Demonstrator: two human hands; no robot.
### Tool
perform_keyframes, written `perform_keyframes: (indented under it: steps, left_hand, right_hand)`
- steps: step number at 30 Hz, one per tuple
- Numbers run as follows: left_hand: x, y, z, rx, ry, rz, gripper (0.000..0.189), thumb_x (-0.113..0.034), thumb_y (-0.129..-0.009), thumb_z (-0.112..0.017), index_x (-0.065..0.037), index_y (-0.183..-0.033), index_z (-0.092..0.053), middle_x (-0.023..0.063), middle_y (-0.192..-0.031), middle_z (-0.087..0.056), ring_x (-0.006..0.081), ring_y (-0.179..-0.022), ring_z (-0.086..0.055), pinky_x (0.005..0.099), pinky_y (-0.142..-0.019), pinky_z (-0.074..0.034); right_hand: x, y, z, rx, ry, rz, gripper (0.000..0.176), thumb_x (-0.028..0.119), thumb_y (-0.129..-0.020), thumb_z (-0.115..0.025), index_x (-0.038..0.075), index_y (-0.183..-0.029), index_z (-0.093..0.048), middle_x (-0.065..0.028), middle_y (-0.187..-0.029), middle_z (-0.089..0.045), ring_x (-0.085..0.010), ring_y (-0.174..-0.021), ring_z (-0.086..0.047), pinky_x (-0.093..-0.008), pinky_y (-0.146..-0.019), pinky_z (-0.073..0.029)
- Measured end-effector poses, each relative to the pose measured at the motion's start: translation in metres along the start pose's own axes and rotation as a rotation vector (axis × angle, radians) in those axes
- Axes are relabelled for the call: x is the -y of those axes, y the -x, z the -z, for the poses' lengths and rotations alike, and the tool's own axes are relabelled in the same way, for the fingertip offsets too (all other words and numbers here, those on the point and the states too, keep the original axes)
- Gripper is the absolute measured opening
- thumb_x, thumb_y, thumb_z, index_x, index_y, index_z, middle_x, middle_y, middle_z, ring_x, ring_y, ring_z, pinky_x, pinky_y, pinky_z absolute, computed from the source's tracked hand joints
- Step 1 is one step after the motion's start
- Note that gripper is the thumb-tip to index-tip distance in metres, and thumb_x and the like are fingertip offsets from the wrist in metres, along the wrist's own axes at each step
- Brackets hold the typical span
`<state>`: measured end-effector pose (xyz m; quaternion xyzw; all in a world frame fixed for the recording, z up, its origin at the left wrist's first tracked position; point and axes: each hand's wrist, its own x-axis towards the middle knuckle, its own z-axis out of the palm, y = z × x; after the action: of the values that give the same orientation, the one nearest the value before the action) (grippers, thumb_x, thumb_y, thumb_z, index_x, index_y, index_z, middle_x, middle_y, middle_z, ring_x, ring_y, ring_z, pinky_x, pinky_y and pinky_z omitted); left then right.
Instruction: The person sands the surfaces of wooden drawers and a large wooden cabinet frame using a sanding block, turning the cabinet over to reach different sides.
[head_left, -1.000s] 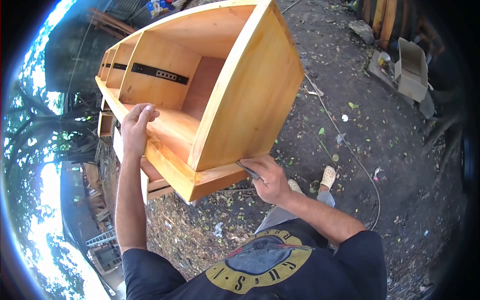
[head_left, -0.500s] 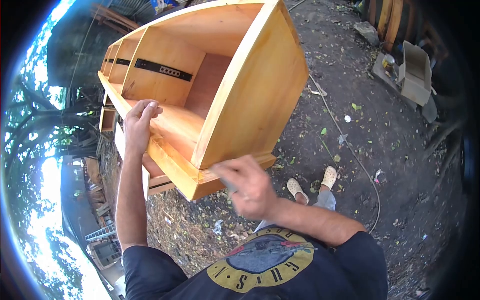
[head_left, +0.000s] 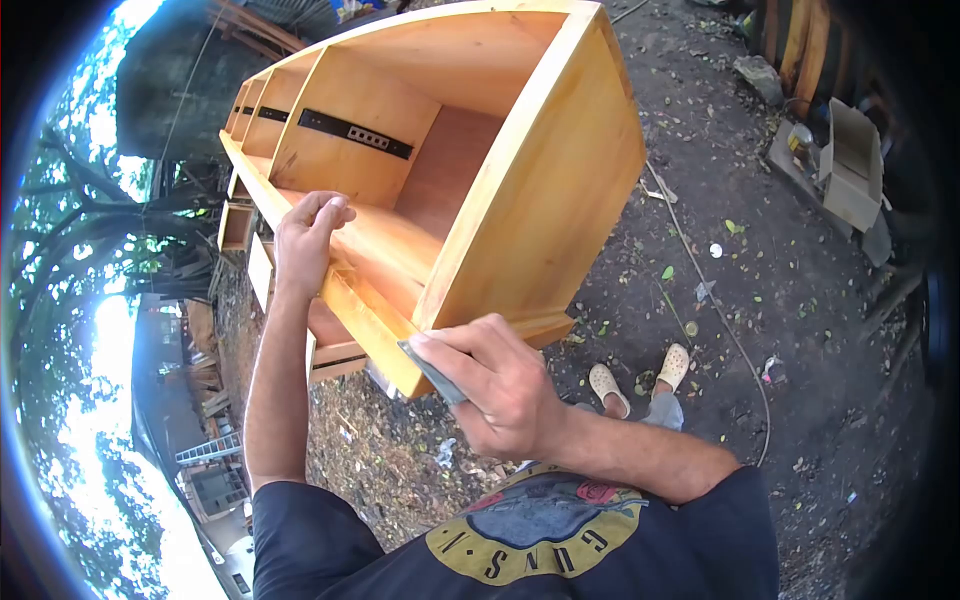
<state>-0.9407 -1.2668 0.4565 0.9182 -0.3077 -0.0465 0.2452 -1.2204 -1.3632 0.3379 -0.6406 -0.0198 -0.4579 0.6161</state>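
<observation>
A large varnished wooden cabinet (head_left: 560,190) with open compartments stands tilted across the head view. Between the fingers and thumb of my right hand (head_left: 505,390) is a thin grey piece of sandpaper (head_left: 431,371), pressed against the corner of the cabinet's base rail (head_left: 370,325). My left hand (head_left: 305,245) is at the front edge of the cabinet, fingers curled in and thumb against them. Whatever lies in those fingers is hidden. Inside the nearest compartment, a black drawer slide (head_left: 355,133) is fixed to the divider.
Loose drawers (head_left: 235,227) are beyond the cabinet at left. A cardboard box (head_left: 853,165) sits on the right. Along the leaf-strewn dirt runs a cable (head_left: 715,315), near my feet in cream clogs (head_left: 674,368). A ladder (head_left: 208,448) is at lower left.
The view has shifted, so the cabinet appears farther right and slightly lower. My right hand, blurred before, is now sharp, with the sandpaper against the base corner. My left hand stays at the front edge.
</observation>
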Motion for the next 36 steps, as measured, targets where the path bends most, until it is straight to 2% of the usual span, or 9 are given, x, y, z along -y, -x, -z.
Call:
perform_keyframes:
  steps: [5, 6, 9, 15, 21, 24, 30, 33, 36]
  left_hand:
    - [0.005, -0.001, 0.0, -0.021, -0.005, 0.007, 0.035, -0.03, -0.103, -0.067, 0.002, -0.115, -0.076, 0.0119, -0.097, -0.081, 0.0178, -0.095, -0.074, 0.0332, -0.091, -0.056]
    - [0.004, 0.0, -0.001, -0.014, -0.015, 0.009, 0.035, -0.03, -0.103, -0.067, 0.002, -0.115, -0.076, 0.0118, -0.097, -0.081, 0.0177, -0.095, -0.074, 0.0331, -0.09, -0.056]
    - [0.002, 0.001, 0.001, -0.019, -0.034, 0.013, 0.035, -0.03, -0.104, -0.067, 0.002, -0.114, -0.076, 0.0117, -0.098, -0.08, 0.0178, -0.095, -0.072, 0.0331, -0.091, -0.055]
    - [0.004, 0.0, 0.0, -0.019, -0.008, 0.014, 0.036, -0.03, -0.105, -0.066, 0.003, -0.115, -0.076, 0.0112, -0.099, -0.079, 0.0181, -0.097, -0.071, 0.0337, -0.094, -0.053]
    - [0.005, 0.001, 0.0, -0.032, -0.013, -0.011, 0.035, -0.032, -0.104, -0.067, 0.001, -0.113, -0.077, 0.0096, -0.095, -0.08, 0.0178, -0.094, -0.074, 0.033, -0.089, -0.056]
    - [0.004, 0.0, 0.001, -0.037, -0.026, -0.009, 0.035, -0.032, -0.104, -0.066, 0.001, -0.113, -0.077, 0.01, -0.095, -0.08, 0.0182, -0.095, -0.074, 0.0331, -0.089, -0.056]
    - [0.006, 0.0, -0.001, -0.029, -0.018, -0.015, 0.035, -0.031, -0.104, -0.066, 0.001, -0.113, -0.077, 0.0107, -0.097, -0.081, 0.0187, -0.095, -0.074, 0.0329, -0.089, -0.056]
    - [0.003, 0.002, 0.0, -0.03, -0.039, -0.012, 0.035, -0.031, -0.104, -0.066, 0.001, -0.113, -0.077, 0.0107, -0.097, -0.081, 0.0185, -0.094, -0.074, 0.0328, -0.089, -0.056]
    - [0.0, 0.002, -0.001, -0.029, -0.051, -0.009, 0.035, -0.031, -0.104, -0.066, 0.001, -0.113, -0.077, 0.0105, -0.096, -0.081, 0.0183, -0.094, -0.074, 0.0328, -0.089, -0.056]
  right_hand:
    - [-0.019, 0.014, 0.02, 0.07, 0.104, -0.036, 0.055, -0.002, -0.072, -0.072, -0.002, -0.127, -0.07, -0.0151, -0.114, -0.072, -0.0342, -0.09, -0.068, -0.0439, -0.08, -0.058]
    - [-0.02, 0.007, 0.017, 0.061, 0.084, 0.053, 0.052, 0.002, -0.07, -0.075, -0.003, -0.122, -0.07, -0.0142, -0.107, -0.07, -0.0322, -0.09, -0.067, -0.0422, -0.078, -0.058]
    - [0.009, -0.014, 0.021, 0.187, 0.222, 0.017, 0.05, 0.002, -0.073, -0.073, -0.004, -0.122, -0.069, -0.0154, -0.109, -0.069, -0.0318, -0.087, -0.067, -0.0432, -0.074, -0.058]
    - [0.006, -0.02, 0.022, 0.345, 0.38, 0.033, 0.048, 0.006, -0.072, -0.076, -0.004, -0.118, -0.068, -0.0104, -0.101, -0.065, -0.0278, -0.084, -0.063, -0.0405, -0.071, -0.055]
    - [0.006, -0.024, 0.025, 0.305, 0.374, 0.102, 0.048, 0.005, -0.071, -0.075, -0.005, -0.118, -0.068, -0.0105, -0.103, -0.066, -0.0273, -0.085, -0.064, -0.0393, -0.071, -0.055]
    - [0.002, -0.026, 0.023, 0.268, 0.307, 0.135, 0.027, 0.011, -0.081, -0.068, -0.001, -0.105, -0.068, -0.0081, -0.091, -0.062, -0.0242, -0.082, -0.061, -0.0376, -0.066, -0.049]
    - [0.012, -0.02, 0.026, 0.183, 0.31, 0.166, 0.032, 0.011, -0.081, -0.069, -0.003, -0.109, -0.069, -0.0087, -0.093, -0.063, -0.0247, -0.082, -0.061, -0.0375, -0.066, -0.049]
    - [0.0, -0.024, 0.027, 0.318, 0.349, 0.133, 0.049, 0.003, -0.071, -0.076, -0.007, -0.119, -0.07, -0.0128, -0.105, -0.069, -0.028, -0.083, -0.067, -0.0408, -0.071, -0.056]
    - [0.006, -0.021, 0.026, 0.228, 0.294, 0.171, 0.032, 0.012, -0.081, -0.068, -0.004, -0.109, -0.069, -0.0097, -0.094, -0.063, -0.0243, -0.083, -0.062, -0.0371, -0.066, -0.049]
